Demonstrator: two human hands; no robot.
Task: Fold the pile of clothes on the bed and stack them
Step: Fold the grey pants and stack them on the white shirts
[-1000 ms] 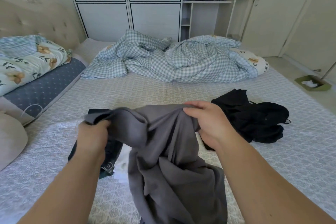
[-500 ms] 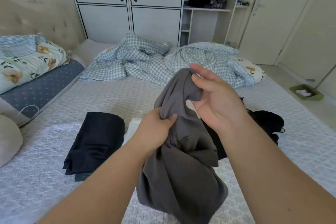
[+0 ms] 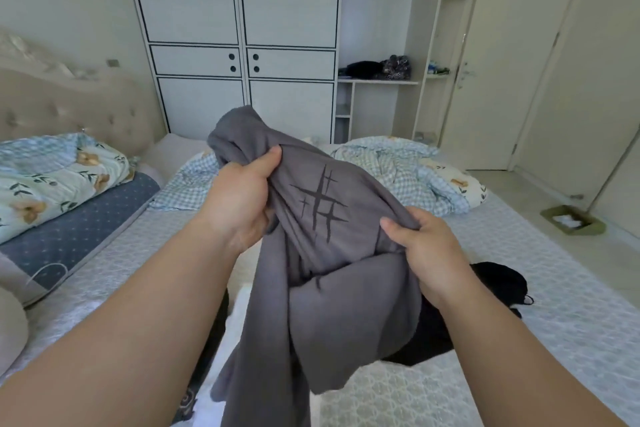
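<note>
Both hands, left [image 3: 239, 198] and right [image 3: 427, 253], hold a tight grip on the bunched grey shirt [image 3: 332, 253] above the bed [image 3: 554, 288]. Black clothes [image 3: 491, 281] lie beneath; white wardrobe [image 3: 239, 45] behind.

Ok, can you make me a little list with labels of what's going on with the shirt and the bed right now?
held item: grey shirt, bunched, lifted above the bed
mark on shirt: dark scratch-like print
left hand: grips the shirt's upper part
right hand: grips the shirt's lower right side
bed: pale patterned cover
still to fold: black clothes on the bed, behind the right hand
far end of bed: crumpled checked blanket
left side: flowery pillow
</note>
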